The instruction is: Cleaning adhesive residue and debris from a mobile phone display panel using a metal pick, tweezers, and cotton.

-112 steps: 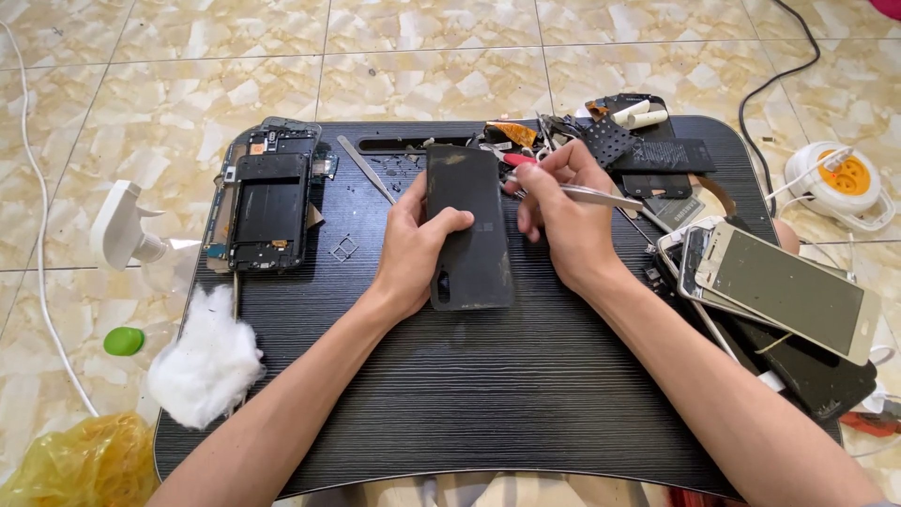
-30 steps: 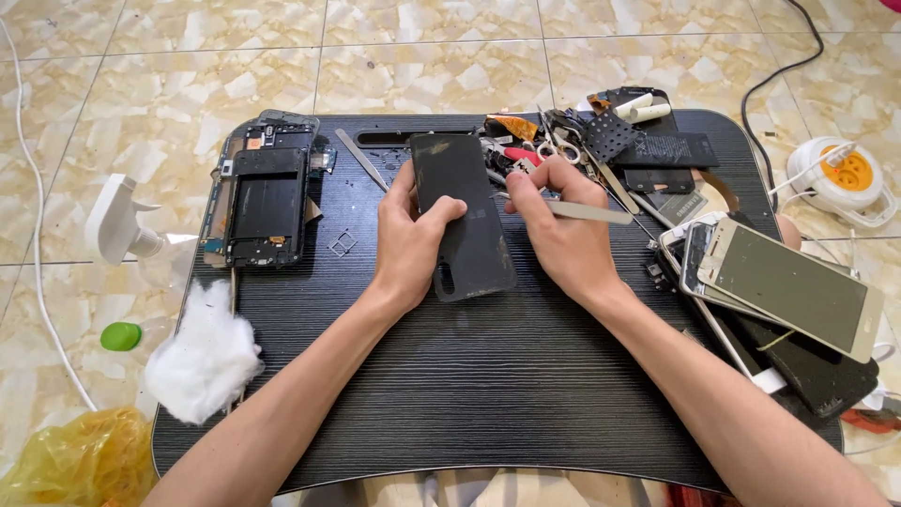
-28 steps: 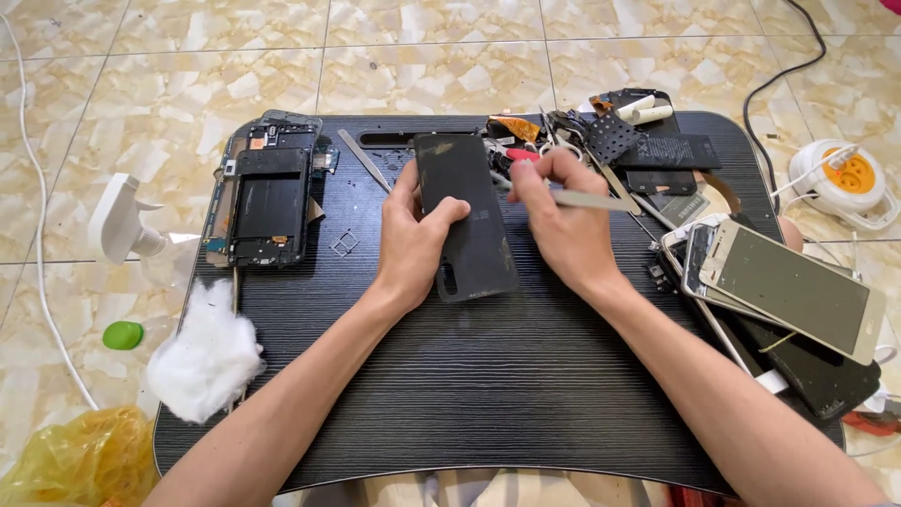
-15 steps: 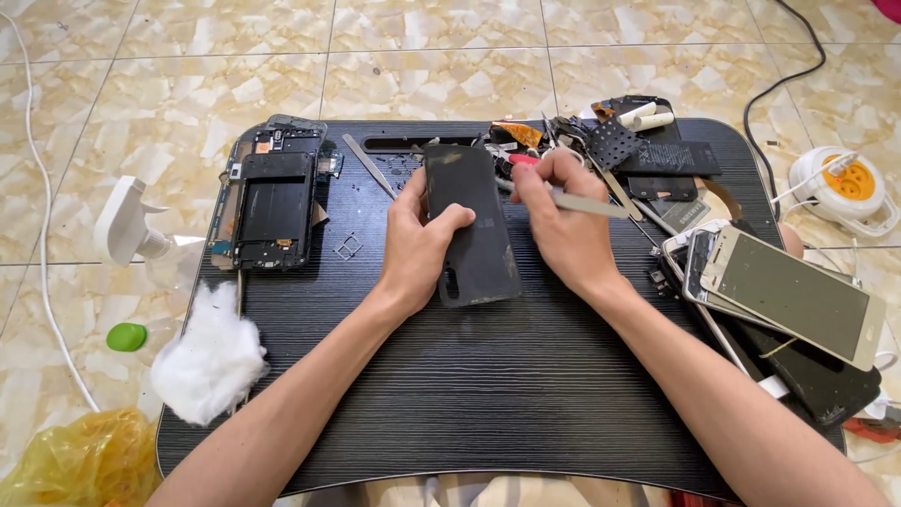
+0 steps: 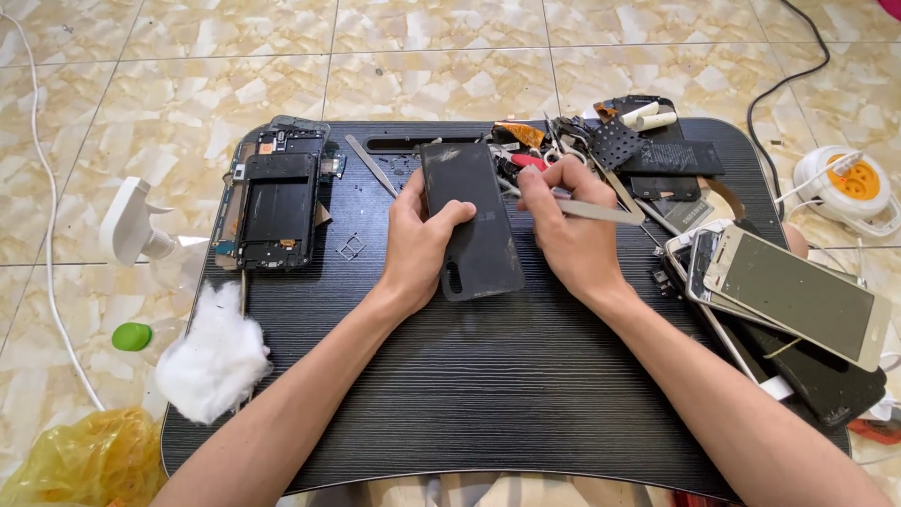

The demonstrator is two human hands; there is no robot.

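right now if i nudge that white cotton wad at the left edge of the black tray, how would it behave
The cotton wad looks loose and fluffy, so it would probably squash and deform rather than slide as one piece. It likely weighs very little. Its wispy edges may snag on the ridged black tray and shed strands. It seems unlikely to roll.

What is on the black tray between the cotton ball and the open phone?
In the head view, only bare tray lies between the cotton ball and open phone.

Bright, even light, sharp picture.
Soft short shadows under the arms; mild sheen on floor tiles [image 5: 441, 56]; slight wide-angle bend at edges.
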